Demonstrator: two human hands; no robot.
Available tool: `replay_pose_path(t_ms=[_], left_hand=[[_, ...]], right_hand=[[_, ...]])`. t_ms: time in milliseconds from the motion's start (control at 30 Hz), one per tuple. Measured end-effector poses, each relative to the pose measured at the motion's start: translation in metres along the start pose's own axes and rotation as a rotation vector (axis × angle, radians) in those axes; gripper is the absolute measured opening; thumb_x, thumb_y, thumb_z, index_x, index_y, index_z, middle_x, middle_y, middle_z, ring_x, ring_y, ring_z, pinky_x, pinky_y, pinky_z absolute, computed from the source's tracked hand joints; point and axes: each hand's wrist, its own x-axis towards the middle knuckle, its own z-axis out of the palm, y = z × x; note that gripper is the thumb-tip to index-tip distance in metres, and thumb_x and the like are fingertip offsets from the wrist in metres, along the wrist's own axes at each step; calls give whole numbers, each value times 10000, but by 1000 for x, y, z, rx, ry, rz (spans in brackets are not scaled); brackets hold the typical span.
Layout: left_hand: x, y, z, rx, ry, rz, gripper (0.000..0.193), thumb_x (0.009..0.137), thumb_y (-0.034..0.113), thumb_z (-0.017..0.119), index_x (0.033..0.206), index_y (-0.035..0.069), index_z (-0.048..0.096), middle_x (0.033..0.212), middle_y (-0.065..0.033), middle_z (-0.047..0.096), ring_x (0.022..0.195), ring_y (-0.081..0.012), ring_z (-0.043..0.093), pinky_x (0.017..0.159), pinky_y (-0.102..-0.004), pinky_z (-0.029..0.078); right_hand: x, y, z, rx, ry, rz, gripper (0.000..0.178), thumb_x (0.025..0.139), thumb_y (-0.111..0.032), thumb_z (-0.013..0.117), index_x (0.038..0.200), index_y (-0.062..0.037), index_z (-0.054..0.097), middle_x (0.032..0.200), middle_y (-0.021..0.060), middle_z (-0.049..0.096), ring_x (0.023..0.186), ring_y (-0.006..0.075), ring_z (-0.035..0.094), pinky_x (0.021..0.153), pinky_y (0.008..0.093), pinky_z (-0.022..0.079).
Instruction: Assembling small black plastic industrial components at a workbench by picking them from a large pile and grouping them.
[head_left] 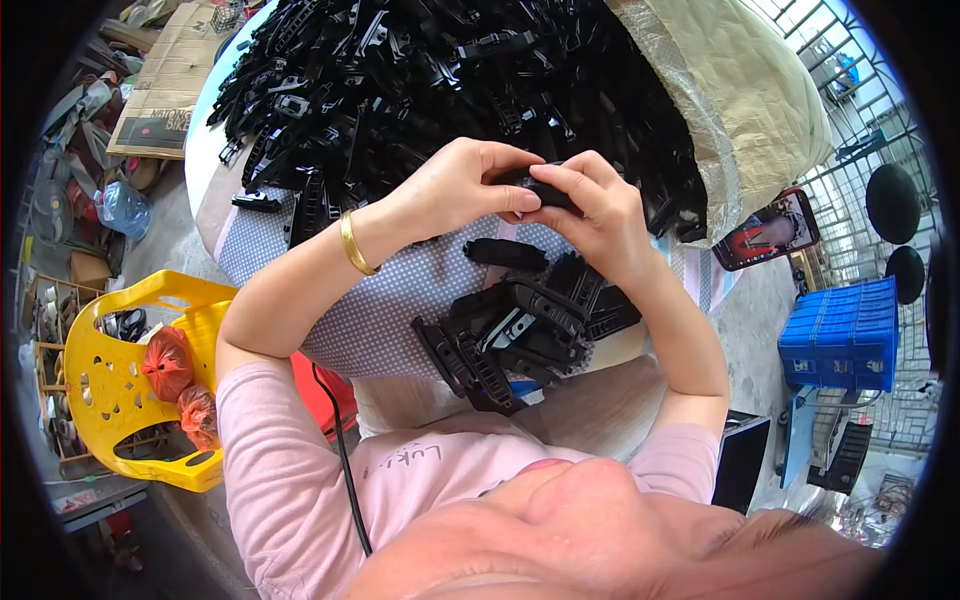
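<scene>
Both my hands meet in front of the large heap and pinch one small black plastic part (553,190) between them. My left hand (468,185) closes on its left end with thumb and fingertips, a gold bangle (356,243) round that wrist. On its right end my right hand (603,215) is closed too, the fingers bent over the top. The fingers cover much of the part. Just below lies a single rounded black piece (506,253) on the dotted cloth (375,320). Nearer to me is a smaller pile of black slotted plastic parts (530,325).
Beyond my hands spreads a heap of black plastic parts (400,90), spilling from a big woven sack (740,90). A phone (768,230) stands at the right table edge. Blue crates (838,335) are at right; a yellow chair (105,360) with red bags (167,363) at left.
</scene>
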Motion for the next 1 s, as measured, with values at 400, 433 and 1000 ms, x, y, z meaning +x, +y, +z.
replay_pose_path(t_ms=[400, 433, 1000], left_hand=[[-6, 0, 14, 811, 198, 559, 349, 721, 55, 695, 1053, -5, 605, 918, -153, 653, 776, -295, 651, 688, -332, 537], [-7, 1, 14, 811, 198, 558, 349, 721, 55, 695, 1053, -5, 605, 918, -153, 653, 776, -295, 651, 688, -332, 537], [2, -8, 9, 772, -93, 354, 231, 856, 144, 581, 1046, 29, 641, 1037, -120, 610, 990, -274, 544, 885, -349, 454]], right_hand=[[6, -6, -13, -261, 43, -140, 434, 633, -161, 787, 1007, -13, 625, 884, 143, 642, 773, 293, 612, 698, 339, 479], [5, -5, -12, -286, 69, -161, 414, 636, -155, 785, 992, -12, 629, 873, 148, 640, 751, 295, 611, 679, 335, 479], [21, 54, -33, -829, 215, 309, 351, 788, -248, 647, 1070, -39, 620, 948, 129, 652, 873, 309, 625, 730, 406, 496]])
